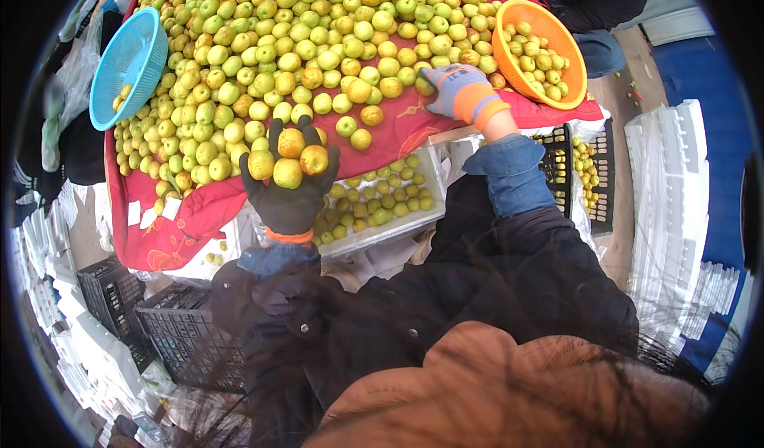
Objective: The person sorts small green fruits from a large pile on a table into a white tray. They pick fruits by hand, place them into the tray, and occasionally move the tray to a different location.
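Note:
My left hand (292, 191), in a black glove with an orange cuff, is turned palm up at the near edge of the fruit pile. Several jujubes (287, 173), yellow-green with reddish-brown patches, rest in its cupped fingers. Farther right, my right hand (462, 93) wears a grey and orange glove. Its fingers and thumb close around a green jujube (425, 86) at the pile's edge. Loose jujubes (328, 60) spread thickly over the red patterned cloth (406, 127). Below the table edge, between my arms, a white foam box (437, 179) holds rows of greener jujubes.
An orange plastic basket (575, 78) of jujubes stands at right; a blue basket (143, 48) with a few tilts at left. Black crates (191, 322) sit low left, another crate (604, 173) at right. White foam pieces (668, 209) are stacked beyond. A person's dark clothing (597, 0) shows upper right.

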